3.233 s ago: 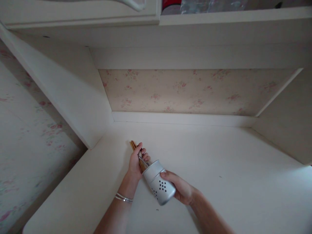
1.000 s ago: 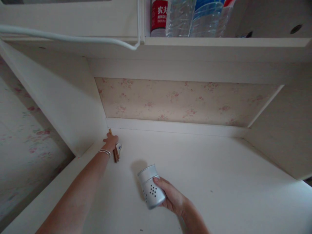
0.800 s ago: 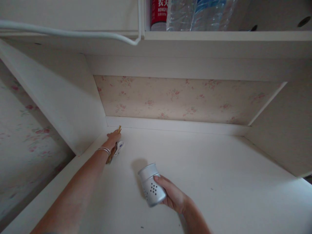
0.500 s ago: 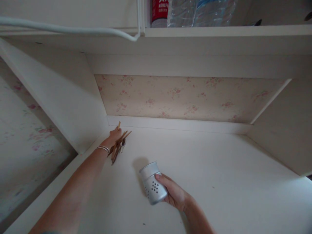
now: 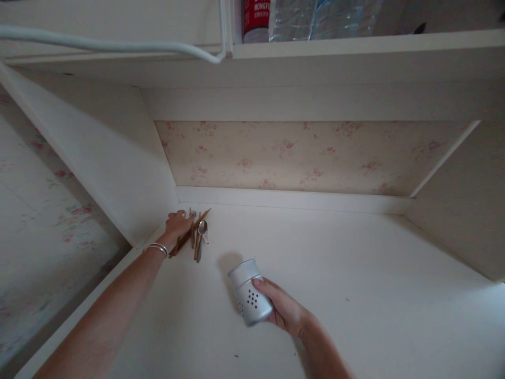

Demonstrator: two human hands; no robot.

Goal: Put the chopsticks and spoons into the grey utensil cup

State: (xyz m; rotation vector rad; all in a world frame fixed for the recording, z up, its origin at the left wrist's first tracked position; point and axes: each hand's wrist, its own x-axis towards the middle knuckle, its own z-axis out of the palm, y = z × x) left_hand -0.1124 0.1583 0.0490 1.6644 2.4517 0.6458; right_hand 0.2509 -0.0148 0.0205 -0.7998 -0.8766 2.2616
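My right hand [image 5: 287, 309] grips a silver metal utensil holder [image 5: 252, 301] with punched round holes, tilted with its rim up and to the left. Far back on the left, my left hand [image 5: 178, 226], wearing bracelets at the wrist, rests beside a small pile of utensils with its fingers apart. The pile has several brown wooden chopsticks [image 5: 183, 241] and a metal spoon [image 5: 202, 227] lying on the white surface. Part of the pile is hidden behind the left hand.
A white board [image 5: 106, 158] walls the left side of the white countertop [image 5: 315, 273]. Overhead runs a shelf [image 5: 355, 48] holding a red-labelled bottle [image 5: 256, 18] and clear plastic-wrapped bottles [image 5: 315, 20]. A pale cable [image 5: 118, 46] hangs along its front. Small dark crumbs dot the counter.
My left hand has let go of the bundle, which now lies spread on the counter with a spoon showing. The hand has shifted slightly left. My right hand still holds the utensil holder, nearly unmoved.
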